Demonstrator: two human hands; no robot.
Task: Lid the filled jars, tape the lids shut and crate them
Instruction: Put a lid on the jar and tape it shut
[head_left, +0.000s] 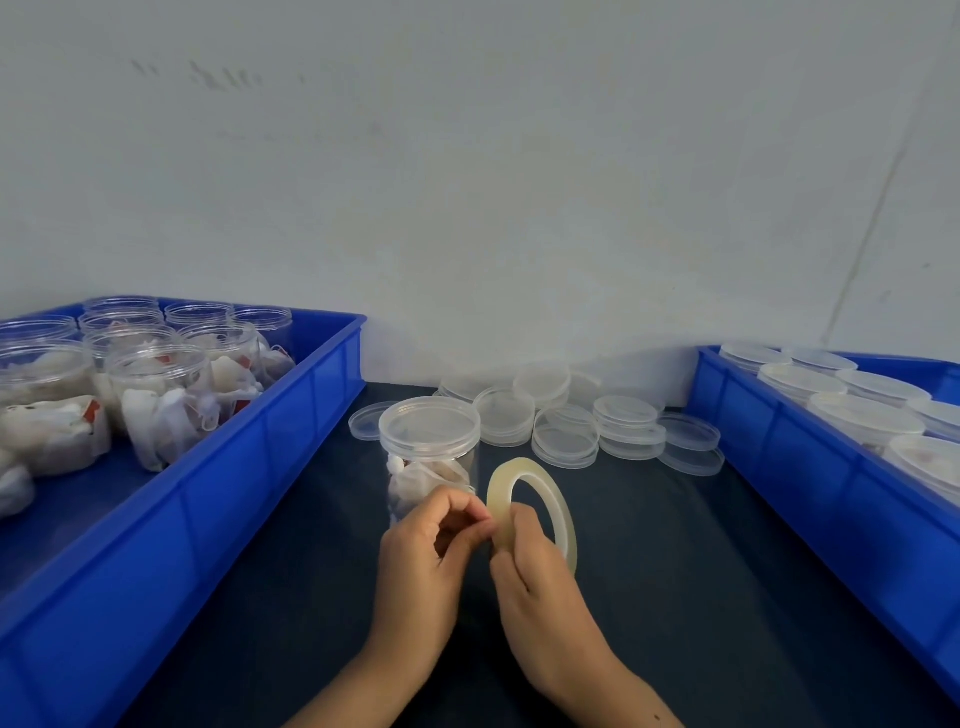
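The right hand (535, 577) grips a roll of clear tape (535, 506) on edge, thumb and fingers curled round its near rim. The left hand (426, 561), just left of it, pinches at the roll's edge with thumb and forefinger. Just beyond the left hand stands a lidded jar (430, 441) filled with white sachets, upright on the dark tabletop (675, 597). Farther back lie loose clear lids (566, 421), some stacked. At the left, a blue crate (249, 467) holds open filled jars (156, 395). At the right, a second blue crate (810, 478) holds lidded jars (862, 421).
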